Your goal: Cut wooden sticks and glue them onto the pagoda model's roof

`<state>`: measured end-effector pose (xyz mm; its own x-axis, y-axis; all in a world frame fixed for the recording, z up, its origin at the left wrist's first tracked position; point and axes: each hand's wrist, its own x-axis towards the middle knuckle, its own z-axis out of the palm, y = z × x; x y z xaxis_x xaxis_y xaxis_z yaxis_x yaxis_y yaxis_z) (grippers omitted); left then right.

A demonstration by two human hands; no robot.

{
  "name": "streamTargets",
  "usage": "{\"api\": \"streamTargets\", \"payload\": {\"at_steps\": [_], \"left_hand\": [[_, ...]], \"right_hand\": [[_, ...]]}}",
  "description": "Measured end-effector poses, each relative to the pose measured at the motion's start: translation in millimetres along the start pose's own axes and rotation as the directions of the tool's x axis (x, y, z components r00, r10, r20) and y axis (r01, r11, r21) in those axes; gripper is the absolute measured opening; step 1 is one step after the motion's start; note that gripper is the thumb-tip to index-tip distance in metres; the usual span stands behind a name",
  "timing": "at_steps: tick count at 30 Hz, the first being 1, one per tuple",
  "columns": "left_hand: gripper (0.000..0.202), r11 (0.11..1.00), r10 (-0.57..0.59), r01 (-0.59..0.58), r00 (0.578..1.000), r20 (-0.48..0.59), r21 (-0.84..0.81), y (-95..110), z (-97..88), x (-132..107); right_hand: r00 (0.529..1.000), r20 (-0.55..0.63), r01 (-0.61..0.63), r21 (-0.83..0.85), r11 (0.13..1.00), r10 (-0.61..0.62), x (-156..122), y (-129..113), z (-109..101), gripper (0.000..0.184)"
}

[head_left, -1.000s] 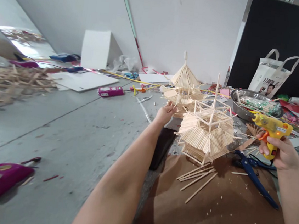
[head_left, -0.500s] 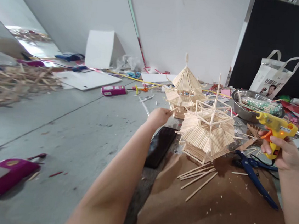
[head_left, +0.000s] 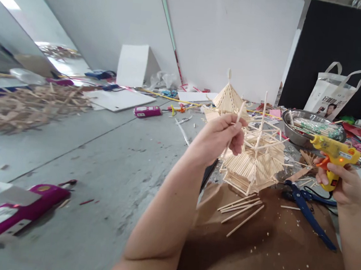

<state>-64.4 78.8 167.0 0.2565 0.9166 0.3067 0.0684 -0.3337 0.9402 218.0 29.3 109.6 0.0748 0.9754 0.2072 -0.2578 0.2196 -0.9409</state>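
Between the fingertips of my left hand (head_left: 220, 137) is a thin wooden stick (head_left: 241, 110), held nearly upright. That hand is in front of the left side of a many-sided stick pavilion model (head_left: 255, 164), which has a tall central post; whether they touch I cannot tell. At the right, my right hand (head_left: 340, 182) grips a yellow glue gun (head_left: 336, 155) with an orange trigger, its nozzle pointing left toward the model. Behind my left hand stands a second stick model with a pointed roof (head_left: 228, 98), partly hidden. Several loose sticks (head_left: 240, 210) lie in front of the model.
Brown paper (head_left: 263, 264) covers the near floor. Blue-handled pliers (head_left: 310, 217) lie below the glue gun. A metal bowl (head_left: 291, 136) and a white bag (head_left: 326, 96) stand at the back right. On the left are a purple power strip (head_left: 21, 208) and a stick pile (head_left: 38, 105).
My left hand has come up and right, from beside the rear model to in front of the nearer one, with a stick in its fingers. The glue gun stays at the right.
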Motion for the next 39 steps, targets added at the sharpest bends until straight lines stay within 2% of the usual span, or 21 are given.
{"api": "streamTargets", "payload": {"at_steps": [3, 5, 7, 9, 11, 14, 15, 19, 23, 28, 33, 39], "left_hand": [[0.008, 0.999, -0.003, -0.004, 0.991, 0.133, 0.049, 9, 16.0, -10], [0.007, 0.995, -0.025, 0.000, 0.969, 0.247, 0.102, 11, 23.2, -16], [0.009, 0.993, -0.040, 0.007, 0.959, 0.280, 0.119, 9, 26.1, -18], [0.013, 0.993, -0.017, -0.008, 0.978, 0.210, 0.118, 4, 23.9, -17], [0.016, 0.989, 0.036, -0.049, 0.995, 0.088, 0.142, -2, 18.1, -12], [0.015, 0.986, 0.091, -0.078, 0.992, -0.084, 0.146, -13, 8.8, -2], [0.017, 0.991, 0.075, -0.063, 0.992, -0.099, 0.120, -15, 6.7, 1], [0.019, 0.998, -0.056, 0.055, 0.998, -0.040, -0.014, -20, 5.0, 7], [0.017, 0.988, -0.125, 0.127, 0.992, 0.030, -0.093, -21, 7.0, 8], [0.018, 0.981, -0.130, 0.144, 0.985, 0.111, -0.129, -24, 7.5, 9], [0.021, 0.985, -0.130, 0.149, 0.972, 0.197, -0.085, -27, 8.5, 10], [0.022, 0.994, -0.100, 0.107, 0.980, 0.173, -0.029, -26, 8.8, 10]], "right_hand": [[1.000, 0.013, -0.001, -0.006, 1.000, 0.001, 0, 0, -1, 0.009], [1.000, 0.013, 0.000, -0.005, 1.000, 0.000, 0, -1, -2, 0.010], [1.000, 0.004, 0.008, -0.001, 1.000, -0.008, 0, -1, -2, 0.012], [1.000, -0.006, 0.019, 0.010, 1.000, -0.019, -1, -2, -3, 0.013], [1.000, -0.019, 0.025, 0.017, 1.000, -0.025, -1, -1, -3, 0.014], [0.999, -0.036, 0.038, 0.012, 0.999, -0.038, 0, 0, -2, 0.015], [0.998, -0.040, 0.046, 0.012, 0.999, -0.046, 0, 0, -1, 0.015], [0.996, -0.026, 0.085, 0.000, 0.996, -0.085, 6, -5, 8, 0.016], [0.996, 0.060, 0.066, -0.072, 0.995, -0.062, 13, -14, 19, 0.016], [0.989, 0.142, 0.077, -0.193, 0.978, -0.050, 21, -19, 31, 0.020], [0.977, 0.199, 0.120, -0.224, 0.967, -0.076, 26, -22, 40, 0.020], [0.976, 0.197, 0.147, -0.277, 0.949, -0.094, 30, -25, 50, 0.017]]}}
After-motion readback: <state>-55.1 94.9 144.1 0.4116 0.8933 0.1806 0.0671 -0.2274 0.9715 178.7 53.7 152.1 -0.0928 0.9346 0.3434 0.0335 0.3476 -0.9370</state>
